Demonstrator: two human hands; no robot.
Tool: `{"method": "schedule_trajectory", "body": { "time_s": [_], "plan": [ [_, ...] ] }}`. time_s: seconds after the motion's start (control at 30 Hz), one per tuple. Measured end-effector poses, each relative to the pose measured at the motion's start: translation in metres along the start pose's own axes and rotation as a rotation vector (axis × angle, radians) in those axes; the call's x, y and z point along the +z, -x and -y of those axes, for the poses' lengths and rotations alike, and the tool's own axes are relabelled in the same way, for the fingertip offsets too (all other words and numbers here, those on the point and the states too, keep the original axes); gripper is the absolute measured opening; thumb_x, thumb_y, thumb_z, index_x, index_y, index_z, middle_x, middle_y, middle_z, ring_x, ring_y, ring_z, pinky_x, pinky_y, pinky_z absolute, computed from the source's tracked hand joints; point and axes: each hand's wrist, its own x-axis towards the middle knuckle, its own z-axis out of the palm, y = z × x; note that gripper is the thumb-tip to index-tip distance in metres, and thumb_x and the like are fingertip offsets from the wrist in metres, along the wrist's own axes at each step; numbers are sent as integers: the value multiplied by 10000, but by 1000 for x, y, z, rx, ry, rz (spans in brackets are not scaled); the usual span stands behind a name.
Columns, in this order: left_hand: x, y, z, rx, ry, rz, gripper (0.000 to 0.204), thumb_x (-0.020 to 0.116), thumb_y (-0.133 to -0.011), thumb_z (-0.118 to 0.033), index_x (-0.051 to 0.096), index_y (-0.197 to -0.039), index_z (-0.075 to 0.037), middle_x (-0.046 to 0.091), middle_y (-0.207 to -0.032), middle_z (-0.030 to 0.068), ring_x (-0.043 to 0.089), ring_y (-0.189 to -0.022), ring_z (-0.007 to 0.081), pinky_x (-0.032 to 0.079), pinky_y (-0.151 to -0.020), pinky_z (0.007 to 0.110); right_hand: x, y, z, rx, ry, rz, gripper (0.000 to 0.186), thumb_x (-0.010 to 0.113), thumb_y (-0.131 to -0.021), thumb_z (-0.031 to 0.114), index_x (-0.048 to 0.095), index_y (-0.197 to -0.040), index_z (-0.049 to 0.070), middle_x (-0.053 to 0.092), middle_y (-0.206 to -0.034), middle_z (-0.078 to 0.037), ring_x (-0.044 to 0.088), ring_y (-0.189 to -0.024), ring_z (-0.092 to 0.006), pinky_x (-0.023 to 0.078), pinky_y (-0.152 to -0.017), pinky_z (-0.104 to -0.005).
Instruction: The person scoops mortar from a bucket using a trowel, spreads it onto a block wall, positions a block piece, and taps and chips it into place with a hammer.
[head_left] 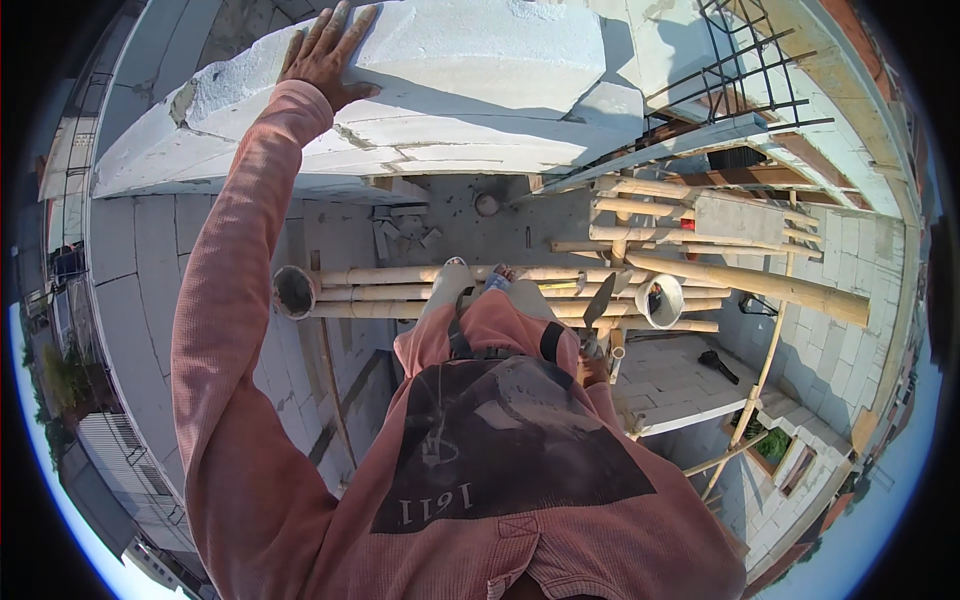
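My left hand [325,60] rests with spread fingers on the upper face of a white block [480,40], part of a wall of pale blocks with rough joints. My right hand [590,360], low at my right side and partly hidden by my clothing, grips a trowel [598,298] with its blade pointing up. A white bucket [670,310] with items in it sits just right of the trowel on the bamboo poles [366,293] under me.
Another bucket [294,293] sits at the left end of the poles. Far below are a grey floor [515,220] and loose block pieces [395,235]. At right are more bamboo poles [760,285], a grey board [738,215], a rebar cage [735,70] and a lower block platform [680,385].
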Motion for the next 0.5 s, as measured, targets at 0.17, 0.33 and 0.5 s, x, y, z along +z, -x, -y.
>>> {"method": "schedule_trajectory", "body": {
  "time_s": [0.17,0.33,0.5],
  "plan": [
    [-10,-7,-12,-89,-87,101,1111,823,-703,-540,127,-1562,-427,181,-1646,1,176,-1515,238,147,-1247,465,9,21,14,-11,16,-105,515,524,-845,464,591,-1186,83,631,-1015,-51,536,-642,-213,454,-563,-370],
    [-19,-8,-16,-134,-60,164,1140,877,-660,-426,188,-1568,-373,194,-1643,24,176,-1515,253,169,-1226,503,27,55,32,-17,-15,-234,451,644,-817,348,567,-1176,86,634,-915,-54,544,-580,-204,451,-506,-358],
    [-21,-13,-20,-158,-48,195,1144,869,-663,-480,173,-1566,-396,186,-1647,2,171,-1518,229,156,-1230,499,63,85,45,1,-93,-415,460,763,-788,231,543,-1167,89,637,-815,-56,551,-517,-195,447,-450,-346]
  ]
}}
